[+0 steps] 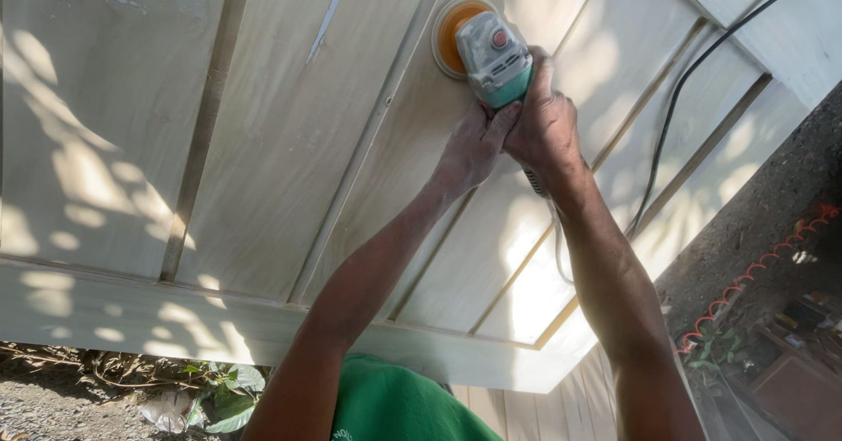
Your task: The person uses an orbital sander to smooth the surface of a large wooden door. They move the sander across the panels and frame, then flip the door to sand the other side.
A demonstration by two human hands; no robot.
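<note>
The pale wooden panel [289, 143] lies flat beneath both hands, rigid and heavy. On it, just beyond the knuckles, rests the sander [491, 51] (compact, likely vibrating): grip its body. Left hand [474, 147] and right hand [544, 121] are both wrapped around it.

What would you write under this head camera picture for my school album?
Both hands, left hand and right hand, grip a grey-green power sander pressed against a pale wooden panel.
</note>
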